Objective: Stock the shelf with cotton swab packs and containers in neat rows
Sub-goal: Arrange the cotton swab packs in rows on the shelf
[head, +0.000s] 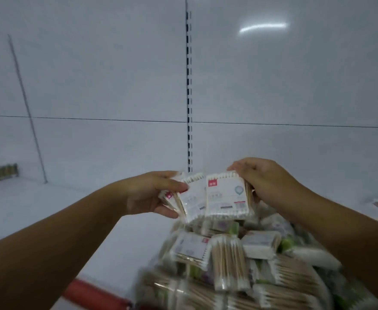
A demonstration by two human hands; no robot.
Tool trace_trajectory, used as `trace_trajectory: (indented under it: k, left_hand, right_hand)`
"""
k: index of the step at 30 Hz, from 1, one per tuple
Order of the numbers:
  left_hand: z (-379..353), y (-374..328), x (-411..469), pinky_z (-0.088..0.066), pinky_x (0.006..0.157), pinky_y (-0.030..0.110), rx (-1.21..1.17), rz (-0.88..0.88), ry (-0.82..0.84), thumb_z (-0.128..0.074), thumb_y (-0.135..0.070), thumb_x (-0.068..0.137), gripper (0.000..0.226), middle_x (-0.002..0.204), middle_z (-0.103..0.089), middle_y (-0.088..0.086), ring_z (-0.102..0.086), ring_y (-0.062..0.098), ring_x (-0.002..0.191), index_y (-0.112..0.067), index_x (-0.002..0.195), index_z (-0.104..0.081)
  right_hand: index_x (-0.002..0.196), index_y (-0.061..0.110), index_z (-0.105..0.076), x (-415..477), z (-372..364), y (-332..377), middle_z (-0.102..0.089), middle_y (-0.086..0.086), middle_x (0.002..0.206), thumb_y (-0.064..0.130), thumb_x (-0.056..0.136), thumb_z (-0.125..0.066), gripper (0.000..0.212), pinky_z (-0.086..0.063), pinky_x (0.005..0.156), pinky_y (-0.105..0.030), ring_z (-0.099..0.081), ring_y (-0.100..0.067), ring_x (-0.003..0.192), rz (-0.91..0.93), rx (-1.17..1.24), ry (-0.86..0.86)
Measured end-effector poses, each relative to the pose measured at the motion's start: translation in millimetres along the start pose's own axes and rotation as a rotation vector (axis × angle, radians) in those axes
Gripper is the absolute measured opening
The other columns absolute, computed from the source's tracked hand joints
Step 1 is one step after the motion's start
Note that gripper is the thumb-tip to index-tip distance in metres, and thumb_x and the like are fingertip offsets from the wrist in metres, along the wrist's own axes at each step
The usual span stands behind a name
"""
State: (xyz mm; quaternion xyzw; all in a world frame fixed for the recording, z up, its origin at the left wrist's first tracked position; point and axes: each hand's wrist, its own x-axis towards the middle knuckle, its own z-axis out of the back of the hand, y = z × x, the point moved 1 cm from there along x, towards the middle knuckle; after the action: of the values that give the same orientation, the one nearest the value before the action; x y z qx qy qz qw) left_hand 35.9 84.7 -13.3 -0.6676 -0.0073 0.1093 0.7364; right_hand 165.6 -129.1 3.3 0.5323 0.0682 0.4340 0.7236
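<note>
The shelf (49, 206) and its back panel (273, 74) look like smooth white painted metal, the panel glossy enough to reflect a light. The cotton swab packs (225, 195) are in clear shiny plastic film with paper labels; the swab sticks look wooden.

White shelf (56, 211), pile of swab packs (239, 260) at front, perhaps containers (0, 173) far left

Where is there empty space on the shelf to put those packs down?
The shelf is bare from the wire divider across to the left hand, which holds packs with the right hand. Left of the divider stands a small row. Bottom right is crowded by the bag.
</note>
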Motion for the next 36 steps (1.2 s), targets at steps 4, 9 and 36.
trace_trajectory:
  k: [4, 9, 36]
  left_hand:
    - [69, 24, -73, -0.059, 0.06, 0.031, 0.024, 0.002, -0.124, -0.073, -0.019, 0.075, 0.042, 0.093, -0.071, 0.007, -0.069, 0.02, 0.076, -0.015, 0.116, -0.064]
    - [179, 62, -172, -0.061, 0.063, 0.033, 0.018, -0.001, -0.274, -0.075, -0.016, 0.075, 0.049, 0.108, -0.07, 0.015, -0.068, 0.027, 0.091, -0.02, 0.122, -0.061]
    - [671, 193, -335, -0.058, 0.063, 0.032, -0.179, 0.067, -0.731, -0.085, -0.021, 0.057, 0.072, 0.105, -0.07, 0.019, -0.069, 0.032, 0.094, -0.004, 0.122, -0.057]
  right_hand:
    - [0.073, 0.018, -0.065, 28, -94, 34, -0.062, -0.006, 0.056, 0.069, 0.075, -0.047, 0.055, -0.04, 0.042, -0.018, -0.052, -0.016, 0.047, 0.048, -0.007, 0.129]
    - [0.076, 0.018, -0.063, 61, -230, 87, -0.066, -0.009, 0.064, 0.055, 0.073, -0.067, 0.038, -0.044, 0.045, -0.02, -0.055, -0.013, 0.053, 0.069, 0.062, 0.377]
    - [0.074, 0.009, -0.057, 349, -747, 164, -0.064, -0.002, 0.055, 0.029, 0.084, -0.071, 0.026, -0.048, 0.046, -0.02, -0.057, -0.01, 0.046, 0.043, 0.491, 0.345]
